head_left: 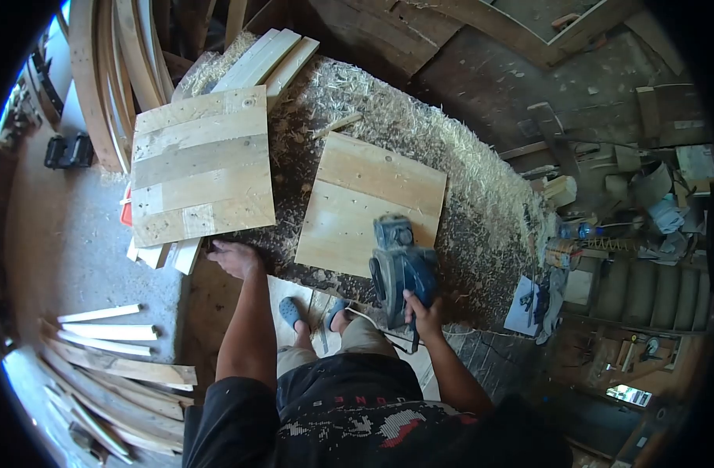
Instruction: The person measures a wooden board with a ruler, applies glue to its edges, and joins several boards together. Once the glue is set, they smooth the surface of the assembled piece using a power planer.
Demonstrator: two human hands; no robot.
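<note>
My right hand (424, 313) is wrapped round the rear handle of a blue electric planer (404, 269). The planer overlaps the lower right part of a square panel of joined boards (357, 195), which lies flat on the workbench. Near the bench's front edge is my left hand (236, 259), fingers stretched out to the left and holding nothing. Just above it is the lower edge of a second joined-board panel (205, 168). That panel rests over several pale boards (187, 256), whose ends stick out underneath.
Wood shavings (482, 148) cover much of the dark workbench (294, 93). More boards (267, 62) lie at its far left end. Long planks (115, 78) lean at the upper left, and cut strips (131, 374) lie on the floor. A white sheet (519, 306) sits at the bench's right.
</note>
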